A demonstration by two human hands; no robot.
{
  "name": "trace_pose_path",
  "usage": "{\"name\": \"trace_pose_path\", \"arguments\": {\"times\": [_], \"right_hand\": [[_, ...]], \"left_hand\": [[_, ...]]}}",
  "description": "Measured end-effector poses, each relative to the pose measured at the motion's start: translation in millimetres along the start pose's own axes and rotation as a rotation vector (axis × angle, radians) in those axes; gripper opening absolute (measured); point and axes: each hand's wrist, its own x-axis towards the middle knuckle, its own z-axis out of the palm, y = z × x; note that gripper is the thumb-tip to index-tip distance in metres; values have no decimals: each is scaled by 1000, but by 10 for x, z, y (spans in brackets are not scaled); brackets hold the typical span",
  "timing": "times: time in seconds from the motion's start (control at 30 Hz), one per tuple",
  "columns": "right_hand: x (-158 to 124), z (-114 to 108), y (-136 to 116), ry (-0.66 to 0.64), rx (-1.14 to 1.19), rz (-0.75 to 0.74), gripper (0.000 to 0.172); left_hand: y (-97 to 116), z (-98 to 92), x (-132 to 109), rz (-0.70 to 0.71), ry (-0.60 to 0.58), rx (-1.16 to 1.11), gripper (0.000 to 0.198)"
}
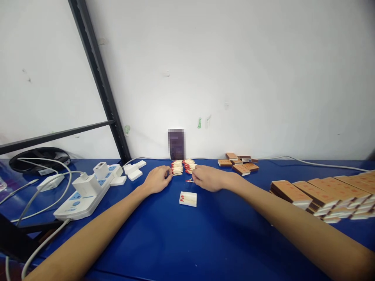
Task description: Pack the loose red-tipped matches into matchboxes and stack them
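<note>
Two small heaps of red-headed matches, a left heap (177, 168) and a right heap (190, 165), lie side by side near the wall. My left hand (158, 179) rests with curled fingers at the left heap's edge; whatever is between its fingertips is hidden. Just in front of the right heap, my right hand (206, 178) is closed in a pinch. Matches (189, 180) with red heads poke out to the left from its fingertips. Nearer to me lies a white matchbox tray (188, 199) with a few matches inside.
Brown matchboxes (241, 169) lie loosely at the back right, and stacked matchboxes (331, 191) fill the right side. A power strip (88, 195) with cables and white adapters (134, 170) stand left, beside a black metal frame (102, 78). A blurred dark panel (176, 144) leans on the wall.
</note>
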Motion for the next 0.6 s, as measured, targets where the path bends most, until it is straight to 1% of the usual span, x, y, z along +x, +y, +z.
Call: {"name": "trace_pose_path", "arguments": {"times": [0.1, 0.2, 0.43, 0.6], "right_hand": [[-94, -163, -59, -52, 34, -60, 24], [-164, -249, -130, -97, 55, -95, 22], [-189, -225, -287, -207, 68, -146, 26], [-200, -224, -316, -245, 68, -124, 27]], "left_hand": [[3, 4, 4, 21, -3, -19, 14], [14, -21, -2, 59, 0, -43, 16], [78, -78, -34, 155, -24, -103, 22], [113, -98, -64, 205, -42, -143, 21]]}}
